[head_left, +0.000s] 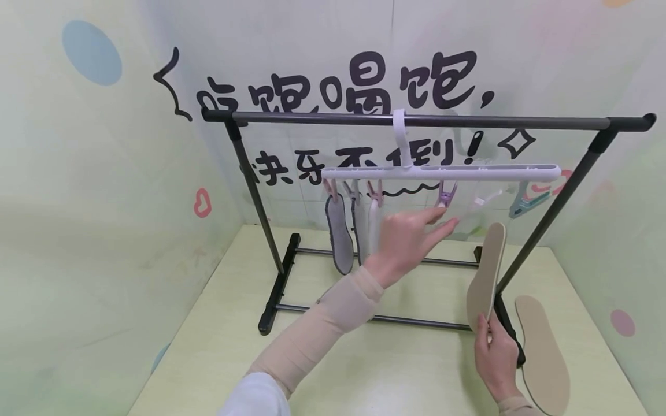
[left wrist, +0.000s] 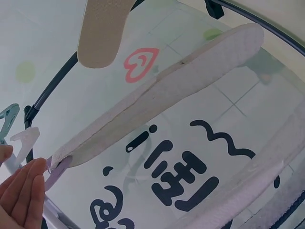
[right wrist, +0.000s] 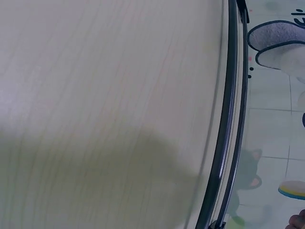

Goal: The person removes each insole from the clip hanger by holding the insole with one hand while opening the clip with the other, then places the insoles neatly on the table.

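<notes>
My left hand [head_left: 406, 242] reaches up under the lilac hanger [head_left: 489, 172], fingers extended, fingertips right at a purple clip [head_left: 446, 193]. In the left wrist view that clip grips one end of a white insole [left wrist: 162, 95], which my arm and hand mostly hide in the head view. My right hand [head_left: 496, 352] holds a beige insole [head_left: 486, 277] upright by its lower end, thumb on one face. Left of the purple clip, two grey insoles, the nearest [head_left: 340, 234] dark-edged, and a white insole [head_left: 373, 225] hang from clips.
A black rack [head_left: 322, 118] stands on the pale table [head_left: 416, 375], the hanger hooked over its top bar. A second beige insole [head_left: 543, 355] lies at the right. A whitish clip [head_left: 480, 201] and a teal clip [head_left: 525, 202] hang at the hanger's right. Walls close in behind and beside.
</notes>
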### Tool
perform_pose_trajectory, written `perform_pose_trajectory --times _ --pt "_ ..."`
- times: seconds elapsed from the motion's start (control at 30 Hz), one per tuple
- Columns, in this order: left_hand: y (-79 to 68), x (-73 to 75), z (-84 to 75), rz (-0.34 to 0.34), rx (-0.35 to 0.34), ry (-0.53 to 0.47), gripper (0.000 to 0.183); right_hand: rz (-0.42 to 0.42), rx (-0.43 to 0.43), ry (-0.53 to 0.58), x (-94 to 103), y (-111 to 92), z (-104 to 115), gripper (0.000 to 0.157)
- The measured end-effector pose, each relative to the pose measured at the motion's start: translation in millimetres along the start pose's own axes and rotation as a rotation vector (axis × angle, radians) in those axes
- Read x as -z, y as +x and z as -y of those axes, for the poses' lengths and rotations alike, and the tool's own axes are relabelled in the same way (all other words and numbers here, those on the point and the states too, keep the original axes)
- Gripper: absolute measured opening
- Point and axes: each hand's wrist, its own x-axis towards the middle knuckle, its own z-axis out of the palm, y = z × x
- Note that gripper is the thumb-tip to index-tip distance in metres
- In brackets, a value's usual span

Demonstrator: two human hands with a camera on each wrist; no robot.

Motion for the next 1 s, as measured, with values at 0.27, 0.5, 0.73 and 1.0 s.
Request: perform_pose_trajectory --times 0.27,0.5,0.73,1.0 --pt "-22.8 9.1 8.7 -0.073 0.047 -0.050 0.026 0.015 -0.099 0.008 5.2 3 -2 0.025" --pt "-46.2 13.1 18.6 -0.064 0.147 -0.073 0.022 0.034 -0.159 0.016 13.6 7 -3 0.015" --pt "-68.1 14.6 25.7 -0.055 0.221 -0.074 0.021 0.035 -0.285 0.040 21.5 6 -7 0.022" --pt "-92.4 16.4 27.1 0.008 0.310 -0.128 0.021 0.037 -0.409 -0.012 38.0 1 -19 0.030"
